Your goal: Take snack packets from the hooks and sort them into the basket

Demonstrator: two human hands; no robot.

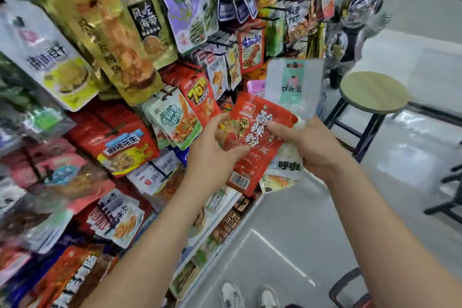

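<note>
I hold a red snack packet (258,141) in front of the hook rack. My left hand (212,155) pinches its left edge, thumb on the front and fingers behind. My right hand (308,147) grips its right side with the thumb across the front, along with a white and teal packet (292,85) that stands up behind it and a white packet (287,165) underneath. Many hanging packets (120,57) fill the rack on the left. A dark curved handle with a red rim (350,287), perhaps the basket, shows at the bottom right.
A round wooden stool (372,92) on black legs stands to the right on the grey floor. A person in a shiny helmet (357,5) is behind it. A pink container (255,87) peeks out behind the packets. My white shoes (250,295) are below.
</note>
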